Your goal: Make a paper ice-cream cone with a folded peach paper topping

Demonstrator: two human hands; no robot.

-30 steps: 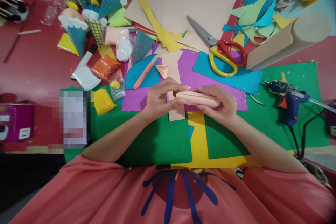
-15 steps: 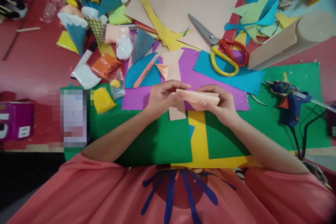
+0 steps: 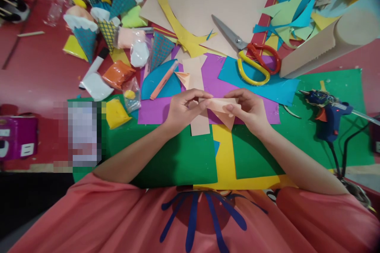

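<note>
Between my two hands is a piece of peach paper [image 3: 221, 105], rolled over along its upper side, with a pointed flap hanging down. My left hand [image 3: 185, 110] pinches its left end between thumb and fingers. At the other end, my right hand [image 3: 248, 108] grips it with the thumb in front and the fingers behind. Beneath the hands lie a peach strip [image 3: 199, 123] and a purple sheet [image 3: 154, 111]. A small folded peach piece [image 3: 184, 79] and an orange marker [image 3: 164, 80] rest just beyond my left hand.
Large scissors [image 3: 237, 41] with red and yellow handles lie ahead on the right. A blue glue gun [image 3: 328, 116] with its cord sits at the right. Decorated paper cones [image 3: 84, 35] and clay packets [image 3: 118, 74] crowd the left. A peach paper roll [image 3: 314, 53] stands out at the right.
The peach paper has turned in my hands: its rolled part looks shorter and a pointed flap now hangs lower. My right fingers have shifted along it.
</note>
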